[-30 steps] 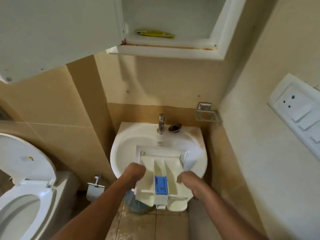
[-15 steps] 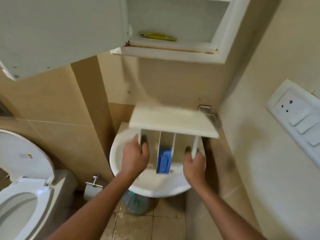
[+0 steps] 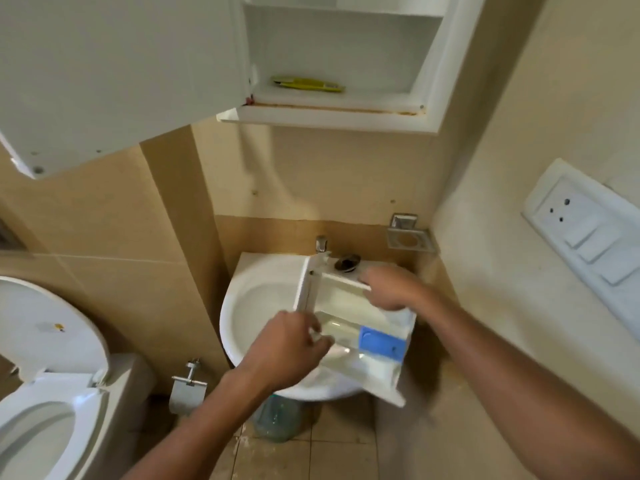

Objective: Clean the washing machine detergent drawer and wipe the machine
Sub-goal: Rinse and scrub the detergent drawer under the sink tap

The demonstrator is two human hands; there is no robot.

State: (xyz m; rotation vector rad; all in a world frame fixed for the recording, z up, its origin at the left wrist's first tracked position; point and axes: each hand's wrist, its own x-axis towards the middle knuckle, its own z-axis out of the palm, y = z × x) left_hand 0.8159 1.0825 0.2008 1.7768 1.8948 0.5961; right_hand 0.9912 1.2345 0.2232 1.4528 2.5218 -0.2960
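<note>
Bathroom corner, tiled.
- Wall cabinet overhead with its door open. Toilet at left, lid raised.
- White washbasin at centre. A plastic bottle stands on the floor beneath it.
- Detergent drawer is held in the air over the right half of the basin, open side up and tilted. It does not rest in the bowl. Long axis runs roughly crosswise, left to right. Blue insert sits toward the right end.
- Left hand is on the near left edge, fingers curled round the rim.
- Right hand is on the far right side, fingers hooked over the far wall. It is blurred, so the grip looks firm rather than certain.
- Tap is just beyond the drawer's far left corner. No water is visibly running.

Judgement: rinsing comes next. The drawer's left end is closest to the spout, and the right hand is nearer the tap handle. That hand would have to let go, leaving the left to carry the tilted drawer alone.
</note>
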